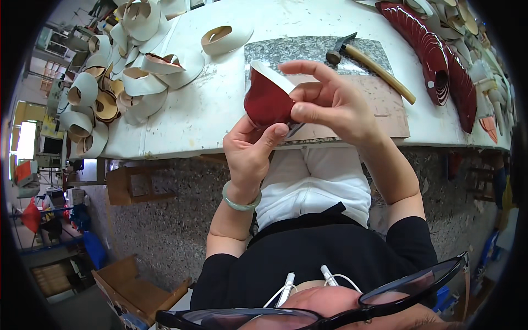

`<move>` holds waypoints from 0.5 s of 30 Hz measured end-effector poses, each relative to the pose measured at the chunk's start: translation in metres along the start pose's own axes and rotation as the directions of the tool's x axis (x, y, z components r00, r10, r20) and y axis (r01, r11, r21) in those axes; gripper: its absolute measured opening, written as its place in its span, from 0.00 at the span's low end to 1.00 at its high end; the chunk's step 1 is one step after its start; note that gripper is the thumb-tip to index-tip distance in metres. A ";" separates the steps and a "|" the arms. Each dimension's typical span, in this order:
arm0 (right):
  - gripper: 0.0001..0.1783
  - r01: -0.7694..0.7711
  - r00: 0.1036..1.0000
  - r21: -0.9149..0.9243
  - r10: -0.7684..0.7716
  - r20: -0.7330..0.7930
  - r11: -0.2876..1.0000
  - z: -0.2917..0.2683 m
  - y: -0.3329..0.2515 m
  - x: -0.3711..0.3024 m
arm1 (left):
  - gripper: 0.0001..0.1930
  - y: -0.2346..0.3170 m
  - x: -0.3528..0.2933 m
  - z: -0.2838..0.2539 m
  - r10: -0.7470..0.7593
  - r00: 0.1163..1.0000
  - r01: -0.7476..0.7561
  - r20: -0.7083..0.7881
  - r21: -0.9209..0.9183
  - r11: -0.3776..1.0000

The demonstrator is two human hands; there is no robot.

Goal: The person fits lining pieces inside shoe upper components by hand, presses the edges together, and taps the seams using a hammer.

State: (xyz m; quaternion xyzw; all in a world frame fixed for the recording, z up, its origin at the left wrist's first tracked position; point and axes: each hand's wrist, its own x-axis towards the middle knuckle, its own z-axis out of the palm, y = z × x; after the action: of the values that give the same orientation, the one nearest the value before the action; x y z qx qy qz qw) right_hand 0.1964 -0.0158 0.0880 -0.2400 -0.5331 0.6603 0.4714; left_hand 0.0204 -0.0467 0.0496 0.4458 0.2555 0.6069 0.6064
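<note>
While the head view shows a glossy red piece (268,104) held up over the near part of the table (176,115), the left hand (250,147) grips its lower end; the right hand (335,104) pinches its right side. Judged step: inspecting or shaping; next move calls for steady two-handed support. Hammer (379,71) lies unheld beyond.

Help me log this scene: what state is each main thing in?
Shiny dark red curved piece, held by left hand and right hand
Wood-handled dark metal hammer, lying flat
Grey speckled slab, lying flat
Tan rectangular board, lying flat
White and tan curved pieces, heaped
Dark red shiny pieces, nested in rows
Pale green bangle, worn
</note>
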 end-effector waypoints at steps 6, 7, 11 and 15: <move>0.30 -0.053 0.996 0.151 0.062 -0.057 0.987 -0.011 0.017 0.010 | 0.17 -0.013 0.009 -0.005 -0.040 0.999 0.039 -0.025 -0.032 0.999; 0.30 -0.047 0.997 0.150 0.056 -0.056 0.988 -0.013 0.018 0.012 | 0.17 -0.014 0.011 -0.008 -0.046 0.999 0.043 -0.023 -0.106 0.993; 0.32 -0.106 0.994 0.218 0.104 0.018 0.970 -0.018 0.018 0.020 | 0.16 -0.011 0.012 -0.012 -0.031 0.999 0.027 -0.038 -0.091 0.995; 0.33 -0.107 0.993 0.096 0.111 -0.038 0.990 -0.006 0.000 0.020 | 0.14 0.000 0.006 -0.004 0.033 0.999 -0.030 -0.042 0.064 0.997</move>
State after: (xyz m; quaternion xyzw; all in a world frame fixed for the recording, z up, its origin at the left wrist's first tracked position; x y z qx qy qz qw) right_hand 0.1929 0.0048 0.0900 -0.2606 -0.4775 0.7039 0.4568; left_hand 0.0175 -0.0401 0.0490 0.4556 0.2807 0.6173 0.5767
